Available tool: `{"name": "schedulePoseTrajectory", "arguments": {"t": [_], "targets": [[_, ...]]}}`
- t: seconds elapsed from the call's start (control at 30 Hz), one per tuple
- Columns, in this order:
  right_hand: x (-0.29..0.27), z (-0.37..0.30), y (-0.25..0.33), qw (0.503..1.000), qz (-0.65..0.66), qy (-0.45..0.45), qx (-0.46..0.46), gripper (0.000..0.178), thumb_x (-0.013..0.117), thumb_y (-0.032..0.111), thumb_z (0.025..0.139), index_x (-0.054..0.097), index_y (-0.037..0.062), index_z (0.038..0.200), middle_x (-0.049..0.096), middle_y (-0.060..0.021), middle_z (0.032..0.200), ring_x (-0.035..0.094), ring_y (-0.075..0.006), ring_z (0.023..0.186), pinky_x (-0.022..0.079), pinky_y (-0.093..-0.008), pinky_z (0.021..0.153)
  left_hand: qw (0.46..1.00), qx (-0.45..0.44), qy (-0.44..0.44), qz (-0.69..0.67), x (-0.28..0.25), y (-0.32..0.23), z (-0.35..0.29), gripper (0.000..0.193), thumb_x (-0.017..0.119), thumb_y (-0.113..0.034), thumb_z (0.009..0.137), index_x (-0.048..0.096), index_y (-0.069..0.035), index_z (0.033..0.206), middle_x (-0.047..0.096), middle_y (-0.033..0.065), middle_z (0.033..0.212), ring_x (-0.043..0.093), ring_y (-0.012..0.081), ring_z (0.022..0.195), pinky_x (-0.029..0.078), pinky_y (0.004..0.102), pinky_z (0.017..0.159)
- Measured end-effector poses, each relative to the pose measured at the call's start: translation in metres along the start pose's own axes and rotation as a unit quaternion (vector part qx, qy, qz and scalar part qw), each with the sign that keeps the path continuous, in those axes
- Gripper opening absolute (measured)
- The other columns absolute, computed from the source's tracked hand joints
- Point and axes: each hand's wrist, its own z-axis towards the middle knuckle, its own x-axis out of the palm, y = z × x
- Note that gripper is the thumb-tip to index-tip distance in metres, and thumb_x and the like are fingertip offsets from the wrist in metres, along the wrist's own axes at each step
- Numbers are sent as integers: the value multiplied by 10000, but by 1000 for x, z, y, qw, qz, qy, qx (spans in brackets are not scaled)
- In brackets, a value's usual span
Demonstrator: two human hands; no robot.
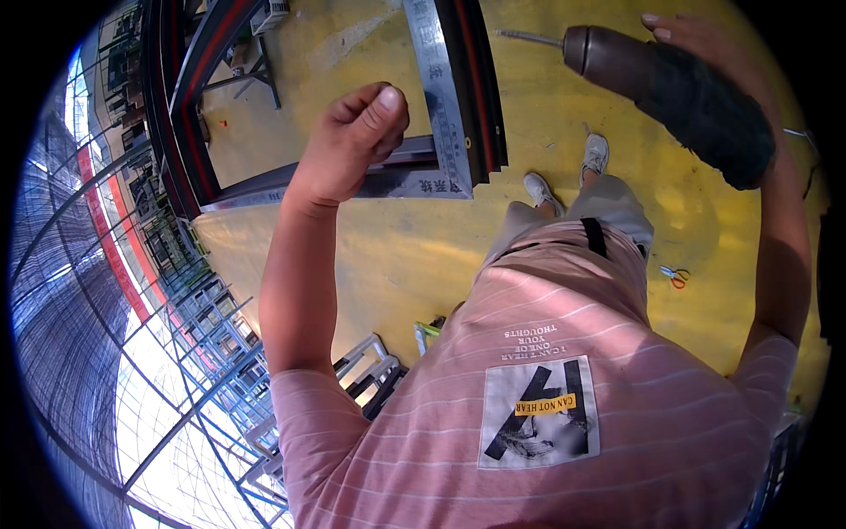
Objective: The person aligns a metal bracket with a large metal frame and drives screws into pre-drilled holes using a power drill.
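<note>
Inspection of the power drill (696, 110): I find it raised in front of me on my right side, above the yellow floor (379, 264), its slim bit (529, 37) pointing left towards the metal frame (448, 115). The tip appears just beside the frame's nearer bar; whether they touch I cannot confirm from this angle.

My right hand (709, 40) has hold of the drill from the far side. Fingertips show past the body near the front, but the handle and most of the grip are hidden, so I cannot tell how tightly it is closed. My left hand (366, 132) is curled into a fist over the frame, thumb pressed against the forefinger; whether anything small is inside I cannot tell.

Handling assessment: the drill should be fairly heavy and rigid, with its weight likely towards the motor. The dark wrapping over the rear looks soft and should resist slipping; the bare brown nose is probably smoother. The bit, thin and long, is judged the weakest part. Recommended hold: firmly around the handle, wrist straight, fingers clear of the nose and bit
</note>
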Motion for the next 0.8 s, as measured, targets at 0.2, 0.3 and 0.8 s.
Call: {"name": "schedulePoseTrajectory", "arguments": {"t": [0.2,0.3,0.8], "targets": [[37,-49,184,859,315,-152,374,479,667,23,826,543,13,1288,591,-100,1225,577,-156,994,461,-284,880,876,179,236,-381,1,55,-63,465,400,-405,1054,487,-70,744,406,-6,627,311,77,501,224,221,422],[67,-55,247,849,295,-56,435,594,778,121,721,551,30,1262,589,-107,1160,597,-212,946,483,-320,818,772,137,326,-529,30,116,-77,425,376,-389,1063,539,-83,817,482,-4,636,317,79,416,240,218,387],[143,-9,304,913,-19,127,388,728,794,152,628,508,129,1297,695,-151,941,666,-383,858,518,-451,742,954,-50,72,-288,92,204,-118,641,263,-593,1023,641,-78,1084,659,47,787,411,56,506,257,214,439]]}}
